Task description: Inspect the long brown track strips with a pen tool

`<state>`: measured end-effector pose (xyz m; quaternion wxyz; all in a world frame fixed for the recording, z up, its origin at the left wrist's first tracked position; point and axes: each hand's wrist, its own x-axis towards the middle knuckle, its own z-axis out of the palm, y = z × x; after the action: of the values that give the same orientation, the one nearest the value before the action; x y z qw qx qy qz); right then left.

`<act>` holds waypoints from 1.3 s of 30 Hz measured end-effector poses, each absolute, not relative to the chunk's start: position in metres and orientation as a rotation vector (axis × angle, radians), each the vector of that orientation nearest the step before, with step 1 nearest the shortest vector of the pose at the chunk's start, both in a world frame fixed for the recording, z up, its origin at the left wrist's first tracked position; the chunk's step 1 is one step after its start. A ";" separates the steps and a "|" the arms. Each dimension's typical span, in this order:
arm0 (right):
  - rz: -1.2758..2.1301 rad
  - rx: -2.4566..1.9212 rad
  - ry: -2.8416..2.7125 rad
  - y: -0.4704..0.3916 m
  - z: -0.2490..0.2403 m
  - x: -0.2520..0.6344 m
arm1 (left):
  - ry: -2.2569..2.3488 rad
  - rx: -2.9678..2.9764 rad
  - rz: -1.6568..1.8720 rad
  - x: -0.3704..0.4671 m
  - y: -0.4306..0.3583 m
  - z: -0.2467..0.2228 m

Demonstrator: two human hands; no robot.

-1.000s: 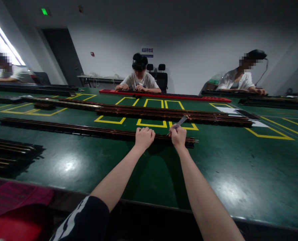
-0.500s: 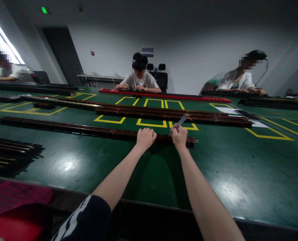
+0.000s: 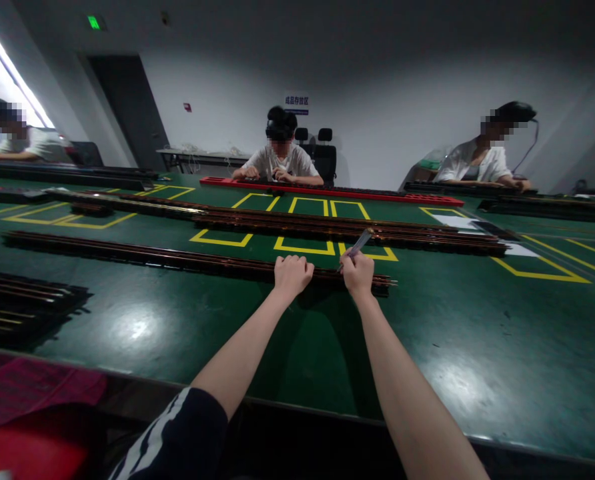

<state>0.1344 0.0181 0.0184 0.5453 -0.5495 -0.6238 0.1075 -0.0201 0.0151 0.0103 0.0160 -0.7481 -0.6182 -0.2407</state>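
A long, narrow dark strip with copper-coloured rods lies across the green table. My left hand is closed over this strip towards its right end, its fingers curled over the far edge. Just to the right, my right hand makes a fist around a slim greyish tool, whose upper end leans up and to the right. The tool's lower tip comes down at the strip; whether it touches is too small to tell. Beyond my right hand, thin rod ends stick out of the strip.
A longer bundle of similar rods lies behind, across yellow tape outlines. More strips are stacked at the near left. Opposite, a co-worker works at a red rail; other people sit left and right. White papers lie right.
The view has shifted very slightly. Both hands stay in place on the strip, and the tool in my right hand tilts a little differently.
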 end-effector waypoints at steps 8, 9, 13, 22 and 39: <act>0.532 -1.165 -1.564 0.025 0.013 0.131 | -2.039 -2.223 -0.783 -0.031 0.017 0.014; 0.566 -1.149 -1.576 0.025 0.013 0.130 | -2.051 -2.216 -0.789 -0.034 0.018 0.014; 0.551 -1.139 -1.579 0.022 0.015 0.125 | -2.114 -2.174 -0.799 -0.041 0.020 0.015; 0.553 -1.163 -1.494 0.021 0.019 0.127 | -2.019 -2.160 -0.811 -0.045 0.017 0.010; 0.406 -1.220 -1.532 0.019 0.021 0.128 | -1.698 -2.319 -0.622 -0.019 0.008 0.004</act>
<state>0.1278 0.0187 0.0208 0.5402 -0.5134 -0.6445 0.1708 -0.0194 0.0078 0.0035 0.1003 -0.7846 -0.5745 -0.2104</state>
